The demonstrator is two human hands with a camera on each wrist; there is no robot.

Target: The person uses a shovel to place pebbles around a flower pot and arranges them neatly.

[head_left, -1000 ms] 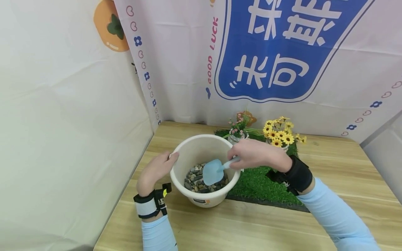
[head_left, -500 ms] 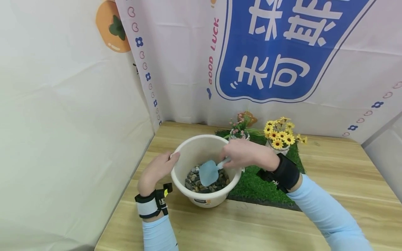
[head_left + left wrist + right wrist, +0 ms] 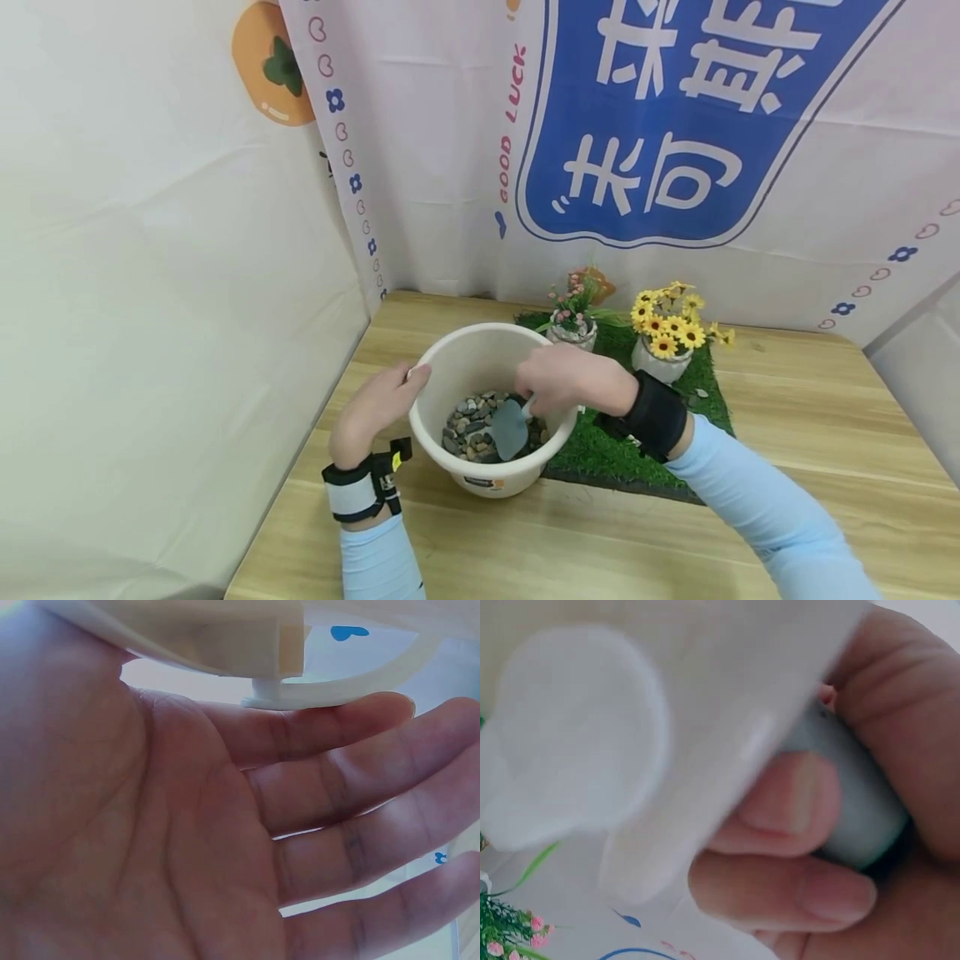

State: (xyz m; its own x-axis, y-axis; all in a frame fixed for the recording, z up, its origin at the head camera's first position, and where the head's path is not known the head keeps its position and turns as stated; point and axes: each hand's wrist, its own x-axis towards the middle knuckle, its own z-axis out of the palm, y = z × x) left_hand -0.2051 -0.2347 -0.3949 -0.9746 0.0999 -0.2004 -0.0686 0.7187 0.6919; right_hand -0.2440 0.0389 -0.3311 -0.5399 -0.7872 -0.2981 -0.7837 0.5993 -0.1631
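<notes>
A white bucket (image 3: 491, 483) stands on the table, with grey and brown pebbles (image 3: 468, 425) over its bottom. My left hand (image 3: 378, 408) holds its left rim, the thumb over the edge. In the left wrist view the other fingers (image 3: 337, 787) stretch out loosely below the rim, the index finger along the bucket's white handle (image 3: 337, 691). My right hand (image 3: 562, 379) reaches over the right rim and grips a small light blue shovel (image 3: 510, 429). Its blade points down among the pebbles. The right wrist view shows fingers curled round the shovel's grip (image 3: 847, 787), partly hidden by the bucket wall.
A green turf mat (image 3: 622, 458) lies right of the bucket. On it stand a pot of pink flowers (image 3: 573, 333) and a white pot (image 3: 660, 362) of yellow flowers (image 3: 667, 321). A printed curtain (image 3: 450, 167) hangs behind the wooden table (image 3: 810, 400).
My right hand has moved left and down into the bucket, and the shovel's blade has sunk to the pebbles and tipped steeper. My left hand has stayed on the rim.
</notes>
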